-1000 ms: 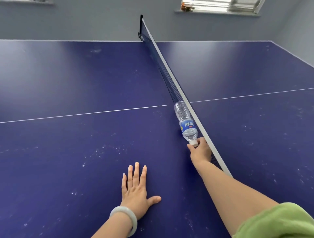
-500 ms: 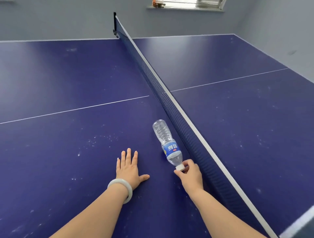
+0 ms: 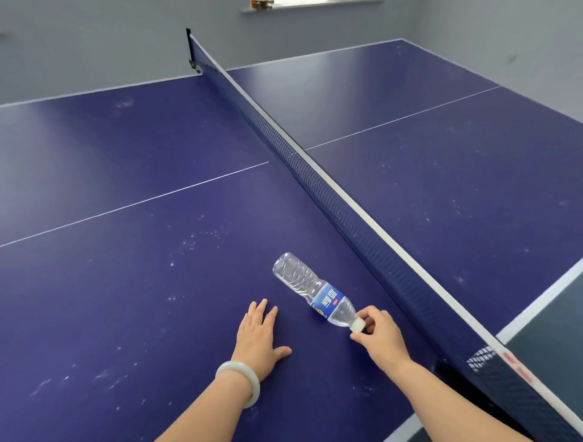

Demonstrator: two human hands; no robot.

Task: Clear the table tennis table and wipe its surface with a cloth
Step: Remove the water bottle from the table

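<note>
One dark blue table tennis table (image 3: 126, 315) fills the scene. One dark mesh net with a white top band (image 3: 315, 183) crosses it from far left to near right, and one black net post (image 3: 188, 44) shows at its far end. Two thin white centre lines are painted, the left centre line (image 3: 135, 203) and the right centre line (image 3: 403, 117). One clear plastic water bottle with a blue label and white cap (image 3: 315, 291) lies near the net. There are two bare hands, the left hand (image 3: 257, 340) and the right hand (image 3: 381, 334). One pale, smooth bangle (image 3: 239, 383) circles the near left wrist.

Soft daylight from the bright high window (image 3: 312, 3) throws pale glare across the dark blue table top (image 3: 63, 148). Wide-angle distortion bends the edges; shadows are faint.
</note>
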